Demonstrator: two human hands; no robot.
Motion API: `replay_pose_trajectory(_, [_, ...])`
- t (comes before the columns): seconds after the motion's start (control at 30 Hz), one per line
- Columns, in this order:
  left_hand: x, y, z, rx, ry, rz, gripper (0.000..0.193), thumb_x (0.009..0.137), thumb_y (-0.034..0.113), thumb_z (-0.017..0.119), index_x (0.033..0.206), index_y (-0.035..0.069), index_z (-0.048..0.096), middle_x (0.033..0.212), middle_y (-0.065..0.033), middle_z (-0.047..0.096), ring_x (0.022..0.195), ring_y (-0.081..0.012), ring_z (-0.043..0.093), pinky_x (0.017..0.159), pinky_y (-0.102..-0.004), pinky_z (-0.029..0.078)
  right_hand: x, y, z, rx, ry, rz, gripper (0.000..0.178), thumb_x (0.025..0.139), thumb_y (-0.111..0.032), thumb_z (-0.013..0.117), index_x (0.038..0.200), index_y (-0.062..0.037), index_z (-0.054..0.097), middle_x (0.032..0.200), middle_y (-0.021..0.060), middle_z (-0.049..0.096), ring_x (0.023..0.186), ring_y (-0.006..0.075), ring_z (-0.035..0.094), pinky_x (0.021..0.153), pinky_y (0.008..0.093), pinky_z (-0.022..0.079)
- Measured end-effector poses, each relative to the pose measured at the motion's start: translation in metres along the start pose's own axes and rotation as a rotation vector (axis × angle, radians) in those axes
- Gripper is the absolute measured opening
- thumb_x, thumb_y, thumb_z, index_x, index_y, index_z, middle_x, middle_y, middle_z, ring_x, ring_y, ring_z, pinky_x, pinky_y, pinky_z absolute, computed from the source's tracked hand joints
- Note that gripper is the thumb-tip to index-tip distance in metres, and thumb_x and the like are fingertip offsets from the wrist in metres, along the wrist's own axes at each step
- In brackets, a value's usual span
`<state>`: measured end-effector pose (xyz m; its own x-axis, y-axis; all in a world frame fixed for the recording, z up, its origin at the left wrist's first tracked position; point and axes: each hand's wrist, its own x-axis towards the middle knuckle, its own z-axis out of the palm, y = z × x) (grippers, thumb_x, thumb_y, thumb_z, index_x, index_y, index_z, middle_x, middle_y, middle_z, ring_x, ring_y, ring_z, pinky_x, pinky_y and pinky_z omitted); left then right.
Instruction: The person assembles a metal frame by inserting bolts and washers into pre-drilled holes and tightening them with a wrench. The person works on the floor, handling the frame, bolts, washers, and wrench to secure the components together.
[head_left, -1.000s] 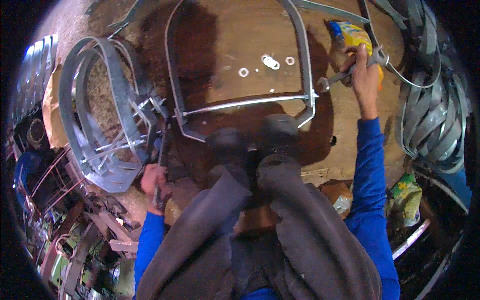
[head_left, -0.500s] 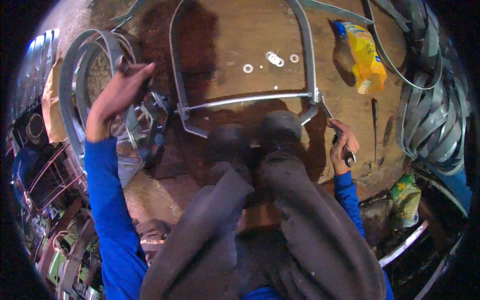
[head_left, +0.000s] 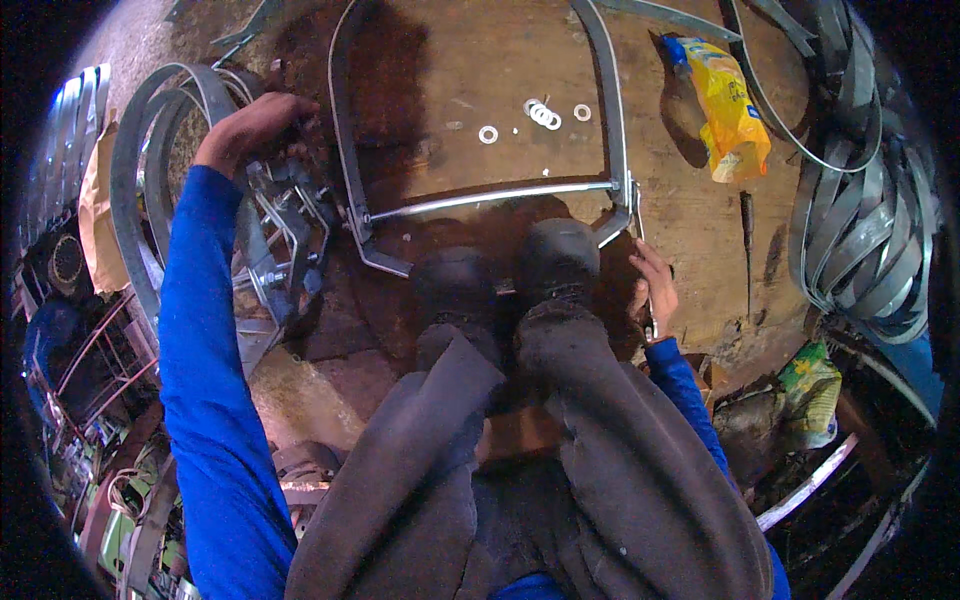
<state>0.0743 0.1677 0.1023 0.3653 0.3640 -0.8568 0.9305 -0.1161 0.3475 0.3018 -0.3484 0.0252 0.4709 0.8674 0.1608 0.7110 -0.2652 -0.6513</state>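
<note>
A bent flat-metal frame [head_left: 340, 120] lies on the wooden board, with a thin rod [head_left: 490, 197] spanning it near my shoes. At the frame's right corner, where the rod ends, my right hand [head_left: 657, 288] holds a wrench [head_left: 638, 205] against it. The wrench points away from me, its near end showing by my wrist. My left hand [head_left: 258, 130] reaches out to the left, above a heap of bolted metal brackets [head_left: 290, 235] and beside a coil of flat strip [head_left: 125, 190]. Its fingers are in dark shadow; whether they hold anything is hidden.
Several washers [head_left: 545, 117] lie on the board inside the frame. A yellow packet [head_left: 735, 110] rests to the right of it, near a large bundle of metal strips [head_left: 870, 240]. My shoes [head_left: 560, 255] stand at the frame's near side. A green-yellow bag [head_left: 812, 395] lies lower right.
My left hand has moved away from me and slightly right, down toward the brackets' far side. My right hand has shifted left, and the wrench has swung in line with the frame's side.
</note>
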Motion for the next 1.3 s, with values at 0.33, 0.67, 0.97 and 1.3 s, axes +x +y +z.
replay_pose_trajectory(0.33, [0.027,-0.050,0.016,0.205,0.164,0.306,0.030,0.094,0.025,0.047,0.078,0.002,0.058,0.066,-0.0042,0.054,0.056,-0.0139,0.049,0.051,-0.0323,0.041,0.001,-0.005,0.012,0.031,0.071,0.020,0.032,0.099,-0.022,0.041,0.103,0.0014,0.063,0.119,0.0200,0.062,0.110,0.0334,0.060,0.095,0.0398,0.046])
replay_pose_trajectory(0.67, [-0.128,-0.020,0.105,-0.215,0.429,0.124,0.028,0.100,0.030,0.047,0.099,0.004,0.059,0.087,-0.0044,0.055,0.078,-0.0126,0.049,0.071,-0.0262,0.038,0.031,-0.007,-0.010,0.105,0.166,0.086,0.056,0.102,-0.037,0.032,0.087,0.0056,0.064,0.104,0.0206,0.067,0.099,0.0319,0.065,0.087,0.0386,0.049])
replay_pose_trajectory(0.97, [-0.148,-0.049,0.130,-0.155,0.632,0.239,0.037,0.098,0.033,0.052,0.082,0.000,0.058,0.074,-0.0045,0.058,0.070,-0.0141,0.053,0.066,-0.0302,0.042,0.037,-0.011,-0.023,0.123,0.071,0.039,0.038,0.101,-0.026,0.041,0.092,0.0015,0.064,0.109,0.0165,0.067,0.099,0.0304,0.065,0.088,0.0369,0.050])
replay_pose_trajectory(1.3, [-0.159,-0.073,0.178,-0.024,0.668,0.471,0.022,0.096,0.014,0.048,0.084,-0.004,0.055,0.076,-0.0133,0.051,0.071,-0.0281,0.052,0.067,-0.0334,0.042,0.088,-0.011,-0.037,0.050,-0.011,0.109,0.029,0.099,-0.012,0.043,0.090,0.0013,0.067,0.094,0.0154,0.069,0.085,0.0250,0.067,0.077,0.0320,0.052])
